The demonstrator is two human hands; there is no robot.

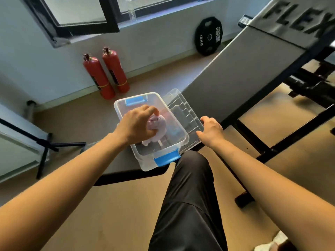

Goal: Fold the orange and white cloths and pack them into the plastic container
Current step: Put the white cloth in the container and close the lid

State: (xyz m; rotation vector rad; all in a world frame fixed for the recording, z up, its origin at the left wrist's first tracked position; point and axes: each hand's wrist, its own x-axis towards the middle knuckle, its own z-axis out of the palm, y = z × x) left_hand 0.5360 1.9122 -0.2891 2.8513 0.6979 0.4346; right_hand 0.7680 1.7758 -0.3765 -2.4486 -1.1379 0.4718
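Your left hand (136, 126) is reaching down into the clear plastic container (178, 144), and its fingers (152, 109) are curling together over a bunched white cloth (157, 127). The cloth is sitting under and just past your knuckles, spilling out toward the palm side and hanging down to the container floor near the wrist. The fingertips are closing on the top of the bundle, clamped on the cloth. A reddish-orange blur is showing inside the container just beyond the white cloth; whether it is the orange cloth is too smeared to tell.

Your right hand (211, 130) is resting on the container's clear lid (183, 109), which is lying beside the container on its right. The thumb and fingers are spread apart, pressing on the lid's near edge rather than gripping it. The container, with its blue latches (166, 158), is sitting on the end of the grey bench (235, 77), just above your knee (192, 160).
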